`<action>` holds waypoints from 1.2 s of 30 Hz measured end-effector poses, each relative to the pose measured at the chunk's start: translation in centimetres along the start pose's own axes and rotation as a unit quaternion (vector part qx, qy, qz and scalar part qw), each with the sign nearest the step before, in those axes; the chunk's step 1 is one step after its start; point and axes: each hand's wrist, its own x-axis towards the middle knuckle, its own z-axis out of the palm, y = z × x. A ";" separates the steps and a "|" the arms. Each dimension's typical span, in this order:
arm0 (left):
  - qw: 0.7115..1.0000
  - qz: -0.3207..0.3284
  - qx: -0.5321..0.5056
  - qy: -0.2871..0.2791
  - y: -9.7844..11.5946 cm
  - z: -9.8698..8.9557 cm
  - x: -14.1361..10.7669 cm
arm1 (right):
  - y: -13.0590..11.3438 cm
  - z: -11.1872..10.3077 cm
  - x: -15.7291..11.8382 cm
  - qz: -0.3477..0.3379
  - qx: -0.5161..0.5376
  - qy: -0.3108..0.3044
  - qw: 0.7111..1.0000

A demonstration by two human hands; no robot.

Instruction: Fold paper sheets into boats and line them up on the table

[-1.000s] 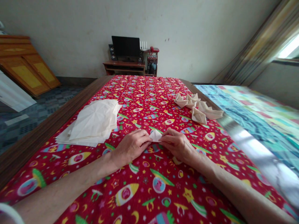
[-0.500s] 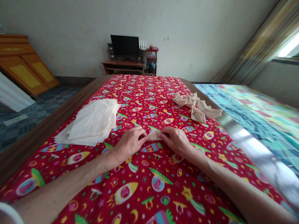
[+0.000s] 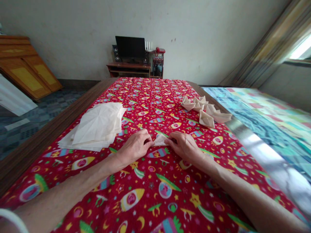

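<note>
A small piece of folded white paper (image 3: 160, 140), roughly triangular, lies low over the red patterned cloth between my two hands. My left hand (image 3: 139, 144) pinches its left corner between thumb and fingers. At the right corner, my right hand (image 3: 183, 144) holds it in a similar pinch. To the left of my left hand is a stack of creased, off-white paper sheets (image 3: 97, 124). Several folded paper boats (image 3: 206, 119) stand in a group beyond my right hand, toward the table's right edge.
The red cloth (image 3: 150, 200) covers most of a dark wooden table (image 3: 80, 103). A bed (image 3: 262, 116) adjoins on the right. Past the far end stand a desk (image 3: 128, 66) with a monitor (image 3: 130, 48) and a red telephone (image 3: 160, 50). A wooden cabinet (image 3: 29, 71) is at left.
Both hands keep their pinch on the folded paper. My left hand has shifted very slightly, and a little more of the paper shows. The stack and the boats stay in place.
</note>
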 end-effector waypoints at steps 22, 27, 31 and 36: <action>0.964 0.175 0.193 -0.055 2.4 -0.1 -1.5 | 0.4 0.5 0.0 -0.020 0.013 0.018 1.000; 0.965 0.169 0.182 -0.083 2.4 -0.4 -1.7 | 0.6 0.7 -0.2 -0.021 0.045 0.032 0.998; 0.968 0.165 0.172 -0.079 2.3 -0.3 -1.9 | 0.5 0.8 -0.3 -0.027 0.042 0.040 0.998; 0.966 0.174 0.175 -0.074 2.2 -0.1 -1.9 | 0.6 0.7 -0.4 -0.032 0.039 0.029 0.998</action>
